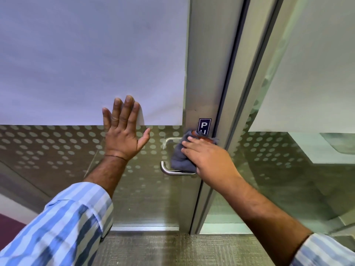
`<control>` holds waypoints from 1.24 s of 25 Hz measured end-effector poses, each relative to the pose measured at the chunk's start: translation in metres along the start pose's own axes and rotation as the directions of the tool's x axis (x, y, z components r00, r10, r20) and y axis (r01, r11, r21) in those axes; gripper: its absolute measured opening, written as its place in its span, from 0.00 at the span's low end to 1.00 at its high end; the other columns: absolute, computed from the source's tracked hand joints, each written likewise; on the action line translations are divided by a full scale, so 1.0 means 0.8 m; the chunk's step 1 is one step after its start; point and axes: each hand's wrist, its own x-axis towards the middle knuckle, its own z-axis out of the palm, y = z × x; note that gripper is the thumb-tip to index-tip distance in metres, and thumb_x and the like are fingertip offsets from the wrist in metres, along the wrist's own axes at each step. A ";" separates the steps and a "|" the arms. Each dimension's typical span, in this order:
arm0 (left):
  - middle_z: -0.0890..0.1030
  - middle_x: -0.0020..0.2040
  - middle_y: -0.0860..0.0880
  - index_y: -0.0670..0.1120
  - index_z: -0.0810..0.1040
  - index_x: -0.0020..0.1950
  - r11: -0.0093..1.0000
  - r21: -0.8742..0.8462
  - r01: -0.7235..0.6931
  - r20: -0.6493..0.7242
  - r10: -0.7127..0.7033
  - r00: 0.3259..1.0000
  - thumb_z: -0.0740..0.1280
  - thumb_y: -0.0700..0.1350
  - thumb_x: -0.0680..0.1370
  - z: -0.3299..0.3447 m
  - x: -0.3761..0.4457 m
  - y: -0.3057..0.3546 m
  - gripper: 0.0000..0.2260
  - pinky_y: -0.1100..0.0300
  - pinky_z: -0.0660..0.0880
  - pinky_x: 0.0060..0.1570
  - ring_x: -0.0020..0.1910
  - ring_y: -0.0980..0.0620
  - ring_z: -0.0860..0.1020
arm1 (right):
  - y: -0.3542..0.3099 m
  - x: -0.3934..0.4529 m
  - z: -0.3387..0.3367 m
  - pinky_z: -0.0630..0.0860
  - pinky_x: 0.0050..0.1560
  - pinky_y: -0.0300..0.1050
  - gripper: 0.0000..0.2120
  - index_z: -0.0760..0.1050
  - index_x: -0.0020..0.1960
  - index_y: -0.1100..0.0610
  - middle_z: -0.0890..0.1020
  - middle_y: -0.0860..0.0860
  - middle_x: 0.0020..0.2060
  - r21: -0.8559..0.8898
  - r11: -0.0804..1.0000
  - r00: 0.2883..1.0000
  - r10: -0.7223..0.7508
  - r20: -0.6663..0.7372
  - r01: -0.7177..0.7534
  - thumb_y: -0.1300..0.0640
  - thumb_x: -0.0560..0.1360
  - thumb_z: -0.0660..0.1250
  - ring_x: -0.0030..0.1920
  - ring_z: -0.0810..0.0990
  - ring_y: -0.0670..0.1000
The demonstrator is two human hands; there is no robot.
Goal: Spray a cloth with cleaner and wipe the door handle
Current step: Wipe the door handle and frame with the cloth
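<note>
At the lower left of the frame my striped sleeve (pixel 63 223) runs up to my left hand (pixel 123 135), which lies flat against the glass door (pixel 48 150) near the centre, fingers spread wide and thumb out to the right, fingertips overlapping the lower edge of the white sheet (pixel 86 60) that fills the upper left. Just right of it, the metal door handle (pixel 166 169) curves out below the grey cloth (pixel 179 160). My right hand (pixel 207 160), right of centre, presses that cloth over the handle, fingers together and curled on it. Above the cloth, a dark sign (pixel 204 125) sits on the metal door frame (pixel 207 73).
</note>
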 end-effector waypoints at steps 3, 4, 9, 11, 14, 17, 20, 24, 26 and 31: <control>0.35 0.87 0.55 0.51 0.40 0.88 1.000 -0.001 -0.005 0.024 0.005 1.000 0.61 0.64 0.83 -0.004 0.001 -0.002 0.42 0.43 0.34 0.83 0.86 0.49 0.35 | -0.009 -0.016 -0.006 0.56 0.83 0.52 0.25 0.80 0.72 0.59 0.77 0.55 0.76 0.203 0.969 0.987 0.128 0.094 -0.144 0.71 0.77 0.67 0.79 0.70 0.56; 0.35 0.87 0.55 0.51 0.40 0.88 1.000 -0.006 -0.006 0.032 0.006 0.999 0.61 0.63 0.83 -0.006 0.001 -0.002 0.43 0.43 0.35 0.83 0.86 0.49 0.35 | -0.016 -0.026 -0.009 0.61 0.83 0.52 0.25 0.82 0.69 0.58 0.80 0.54 0.73 0.255 0.949 0.983 0.181 0.035 -0.184 0.73 0.75 0.67 0.77 0.73 0.54; 0.34 0.87 0.55 0.52 0.40 0.88 1.000 -0.031 -0.002 0.041 0.003 0.999 0.62 0.62 0.83 -0.008 0.001 0.000 0.43 0.44 0.33 0.83 0.86 0.50 0.34 | -0.067 -0.111 0.007 0.76 0.70 0.40 0.24 0.88 0.58 0.54 0.89 0.43 0.57 0.683 0.552 0.760 0.650 0.007 -0.479 0.78 0.75 0.66 0.62 0.85 0.41; 0.34 0.87 0.56 0.52 0.41 0.88 0.999 -0.043 -0.002 0.045 0.004 0.999 0.62 0.62 0.83 -0.008 0.001 -0.001 0.42 0.44 0.33 0.83 0.86 0.50 0.34 | -0.085 -0.157 0.025 0.83 0.54 0.41 0.23 0.88 0.56 0.58 0.90 0.46 0.53 0.840 0.165 0.587 0.783 0.208 -0.517 0.80 0.77 0.63 0.56 0.88 0.47; 0.33 0.87 0.56 0.52 0.40 0.88 0.998 -0.064 0.014 0.065 -0.009 0.998 0.61 0.62 0.83 -0.008 0.001 0.000 0.42 0.44 0.32 0.82 0.85 0.51 0.32 | -0.106 -0.224 0.040 0.78 0.35 0.44 0.20 0.84 0.59 0.66 0.91 0.54 0.45 0.859 -0.168 0.412 0.822 0.393 -0.484 0.81 0.78 0.60 0.40 0.84 0.54; 0.32 0.86 0.57 0.52 0.39 0.87 0.995 -0.093 0.039 0.083 -0.031 0.996 0.60 0.63 0.83 -0.008 0.002 0.001 0.41 0.44 0.30 0.82 0.85 0.52 0.31 | -0.124 -0.274 0.034 0.78 0.31 0.42 0.18 0.84 0.58 0.67 0.89 0.65 0.47 0.850 -0.376 0.304 0.816 0.493 -0.369 0.80 0.75 0.64 0.36 0.84 0.57; 0.31 0.85 0.58 0.52 0.38 0.87 0.993 -0.110 0.039 0.086 -0.030 0.996 0.59 0.63 0.83 -0.007 0.002 0.002 0.42 0.46 0.28 0.81 0.84 0.52 0.30 | -0.140 -0.302 0.028 0.74 0.32 0.47 0.17 0.87 0.55 0.64 0.84 0.72 0.40 0.802 -0.540 0.248 0.765 0.594 -0.254 0.74 0.68 0.70 0.37 0.80 0.62; 0.31 0.85 0.58 0.52 0.38 0.87 0.994 -0.092 0.051 0.102 -0.041 0.994 0.58 0.64 0.83 -0.009 0.003 0.001 0.41 0.47 0.26 0.81 0.84 0.52 0.29 | -0.147 -0.316 0.033 0.77 0.33 0.47 0.24 0.84 0.57 0.67 0.84 0.66 0.40 0.752 -0.638 0.242 0.713 0.658 -0.166 0.78 0.65 0.64 0.34 0.82 0.59; 0.33 0.85 0.57 0.52 0.37 0.87 0.995 -0.083 0.048 0.118 -0.038 0.992 0.57 0.64 0.84 -0.013 0.001 0.001 0.40 0.47 0.27 0.81 0.84 0.52 0.29 | -0.152 -0.319 0.030 0.83 0.38 0.50 0.31 0.85 0.61 0.63 0.88 0.64 0.47 0.719 -0.687 0.265 0.677 0.687 -0.107 0.77 0.61 0.64 0.40 0.87 0.59; 0.49 0.89 0.47 0.50 0.45 0.88 0.987 -0.135 0.089 0.175 -0.064 0.982 0.63 0.61 0.83 -0.039 0.003 0.009 0.40 0.40 0.38 0.83 0.87 0.42 0.47 | -0.169 -0.335 0.012 0.78 0.39 0.52 0.29 0.87 0.60 0.51 0.85 0.66 0.53 0.732 -0.674 0.364 0.660 0.657 -0.101 0.75 0.70 0.62 0.42 0.81 0.62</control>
